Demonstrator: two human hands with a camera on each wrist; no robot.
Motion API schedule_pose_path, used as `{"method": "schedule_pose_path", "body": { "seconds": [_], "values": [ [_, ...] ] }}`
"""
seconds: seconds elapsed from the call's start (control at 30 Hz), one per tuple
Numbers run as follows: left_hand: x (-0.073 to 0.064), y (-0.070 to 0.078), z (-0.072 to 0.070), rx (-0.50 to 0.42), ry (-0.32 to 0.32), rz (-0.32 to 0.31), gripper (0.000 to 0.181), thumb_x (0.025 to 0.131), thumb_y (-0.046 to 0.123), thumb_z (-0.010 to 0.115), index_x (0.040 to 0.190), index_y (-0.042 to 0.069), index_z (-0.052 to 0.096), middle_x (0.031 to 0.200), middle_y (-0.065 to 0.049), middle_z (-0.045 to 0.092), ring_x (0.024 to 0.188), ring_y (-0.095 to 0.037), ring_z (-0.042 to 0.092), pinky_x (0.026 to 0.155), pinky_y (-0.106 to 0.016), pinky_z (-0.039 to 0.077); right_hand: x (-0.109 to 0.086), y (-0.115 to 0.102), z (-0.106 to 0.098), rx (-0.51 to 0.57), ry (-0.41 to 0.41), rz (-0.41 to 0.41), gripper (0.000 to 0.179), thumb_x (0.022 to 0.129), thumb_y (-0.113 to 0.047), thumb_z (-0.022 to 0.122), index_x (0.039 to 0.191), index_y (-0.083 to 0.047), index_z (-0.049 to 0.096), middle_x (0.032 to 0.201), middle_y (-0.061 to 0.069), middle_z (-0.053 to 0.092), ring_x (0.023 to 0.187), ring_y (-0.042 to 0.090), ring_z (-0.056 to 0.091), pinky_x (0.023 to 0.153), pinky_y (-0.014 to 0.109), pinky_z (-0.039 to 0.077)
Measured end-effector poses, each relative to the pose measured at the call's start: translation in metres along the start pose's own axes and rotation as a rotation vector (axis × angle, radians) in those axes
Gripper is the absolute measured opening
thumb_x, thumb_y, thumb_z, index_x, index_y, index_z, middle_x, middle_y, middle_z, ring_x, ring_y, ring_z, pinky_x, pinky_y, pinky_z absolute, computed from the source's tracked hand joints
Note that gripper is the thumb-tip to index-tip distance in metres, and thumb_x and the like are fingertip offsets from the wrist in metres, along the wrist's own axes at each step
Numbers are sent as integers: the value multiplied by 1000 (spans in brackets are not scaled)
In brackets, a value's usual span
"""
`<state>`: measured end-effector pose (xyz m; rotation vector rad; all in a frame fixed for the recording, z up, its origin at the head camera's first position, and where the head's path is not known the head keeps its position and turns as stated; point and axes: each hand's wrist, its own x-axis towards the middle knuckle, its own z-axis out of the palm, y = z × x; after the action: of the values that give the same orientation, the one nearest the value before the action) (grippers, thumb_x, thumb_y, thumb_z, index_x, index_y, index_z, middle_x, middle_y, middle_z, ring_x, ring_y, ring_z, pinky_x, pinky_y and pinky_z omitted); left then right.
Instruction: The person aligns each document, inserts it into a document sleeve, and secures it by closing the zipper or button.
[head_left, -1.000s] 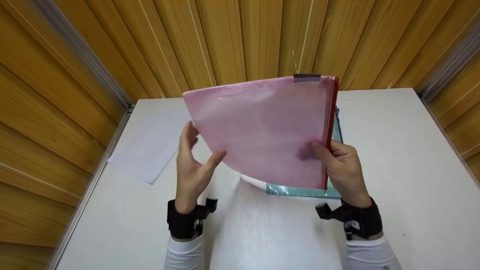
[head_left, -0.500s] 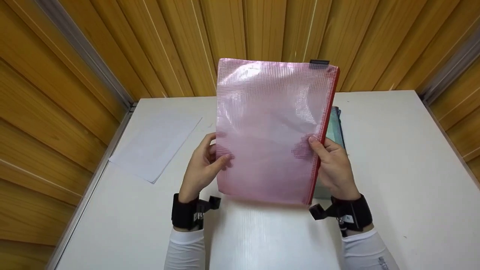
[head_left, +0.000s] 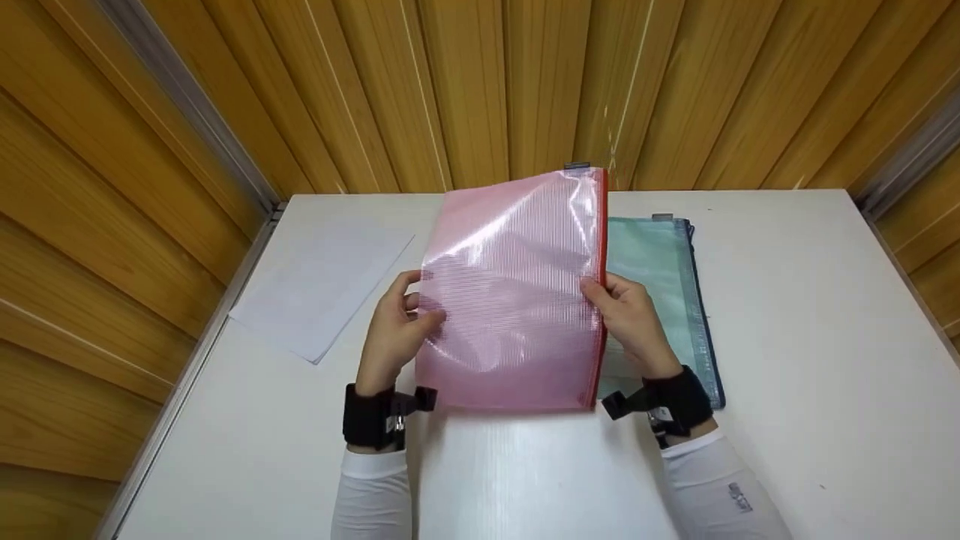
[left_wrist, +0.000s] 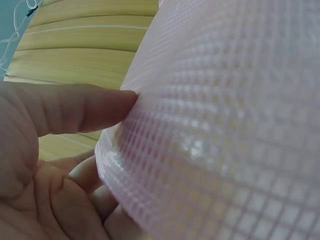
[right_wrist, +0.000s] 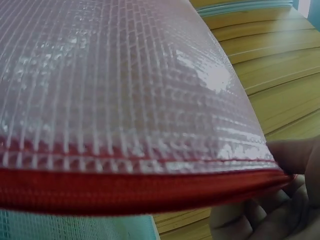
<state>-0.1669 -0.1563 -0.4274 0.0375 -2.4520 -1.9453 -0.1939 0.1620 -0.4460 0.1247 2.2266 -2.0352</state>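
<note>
A translucent pink mesh zipper pouch [head_left: 510, 300] is held up between both hands, its red zipper [right_wrist: 125, 190] running down the right side and a dark tab [head_left: 577, 166] at its top edge. My left hand [head_left: 394, 334] pinches the left edge, thumb in front and fingers behind; the left wrist view shows the thumb [left_wrist: 95, 107] pressed on the mesh. On the zipper side my right hand [head_left: 634, 319] grips the edge, thumb on the front face. A green mesh zipper pouch [head_left: 652, 262] with a dark blue zipper lies on the table, partly covered by the pink one and the right hand.
White paper sheets [head_left: 319, 292] lie on the left part of the white table [head_left: 795, 360]. Wood-patterned panel walls [head_left: 480, 97] stand behind the table and on both sides, with a metal rail [head_left: 187, 382] along the left edge.
My left hand has taken hold of the pouch's left edge. The pink pouch has straightened, then come lower and leftward with the right hand, baring more of the green pouch.
</note>
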Motion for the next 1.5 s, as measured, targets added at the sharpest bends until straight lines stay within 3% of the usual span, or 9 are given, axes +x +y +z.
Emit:
{"method": "schedule_pose_path", "body": {
  "seconds": [0.17, 0.43, 0.6, 0.83, 0.93, 1.03, 1.17, 1.33, 1.5],
  "values": [
    [6, -9, -5, 4, 51, -73, 61, 90, -8, 68, 150, 0, 56, 96, -16, 77, 68, -14, 66, 61, -24, 56, 15, 2, 10, -77, -46, -30, 30, 114, -23, 63, 112, 5, 76, 82, -11, 65, 78, 5, 60, 71, 22, 51],
    [13, -27, -11, 93, 129, -157, 56, 93, -5, 67, 148, -5, 55, 89, -10, 70, 62, -11, 61, 55, -20, 54, 34, 14, 25, -166, -154, 6, 29, 114, -26, 60, 110, 1, 71, 70, -10, 51, 58, 2, 45, 54, 20, 39],
    [21, -46, -16, 221, 169, -151, 55, 91, 3, 69, 144, -5, 59, 92, -15, 72, 62, -14, 64, 56, -25, 55, 48, 23, 37, -234, -173, 40, 30, 112, -26, 62, 114, 3, 70, 70, -9, 48, 59, 3, 44, 53, 20, 38],
    [66, -148, -32, 454, 261, -117, 55, 89, 15, 70, 141, 1, 66, 104, -18, 77, 85, -30, 72, 69, -39, 56, 56, 35, 48, -292, -209, 121, 35, 111, -26, 59, 128, 4, 69, 72, -6, 56, 58, 5, 49, 54, 21, 41],
    [72, -160, -33, 495, 277, -114, 55, 91, 17, 70, 143, 1, 66, 114, -22, 78, 98, -37, 74, 80, -48, 59, 57, 38, 49, -308, -219, 157, 26, 108, -20, 59, 117, 4, 64, 65, -6, 52, 53, 5, 46, 52, 21, 39],
    [69, -158, -34, 485, 261, -113, 58, 92, 19, 71, 147, 0, 64, 126, -24, 76, 114, -42, 73, 94, -54, 59, 56, 39, 48, -307, -235, 178, 18, 101, -11, 59, 113, 3, 60, 63, -5, 55, 51, 5, 50, 51, 20, 42],
    [56, -128, -31, 439, 218, -123, 63, 93, 15, 71, 152, -5, 58, 142, -31, 68, 133, -49, 65, 111, -61, 54, 56, 41, 50, -272, -263, 181, 22, 96, -3, 57, 116, 6, 58, 63, -3, 58, 49, 4, 54, 49, 18, 45],
    [40, -93, -27, 419, 196, -129, 61, 91, 7, 69, 147, -13, 58, 143, -40, 61, 136, -57, 61, 115, -63, 52, 56, 46, 55, -211, -252, 204, 14, 97, 1, 57, 111, 3, 55, 60, -2, 57, 47, 4, 56, 48, 18, 48],
    [35, -88, -26, 423, 182, -107, 57, 91, 6, 68, 143, -15, 60, 143, -42, 59, 135, -57, 62, 116, -62, 51, 57, 51, 61, -167, -222, 208, 10, 100, 3, 58, 109, 3, 54, 60, -1, 60, 46, 3, 58, 48, 19, 50]
  ]
}}
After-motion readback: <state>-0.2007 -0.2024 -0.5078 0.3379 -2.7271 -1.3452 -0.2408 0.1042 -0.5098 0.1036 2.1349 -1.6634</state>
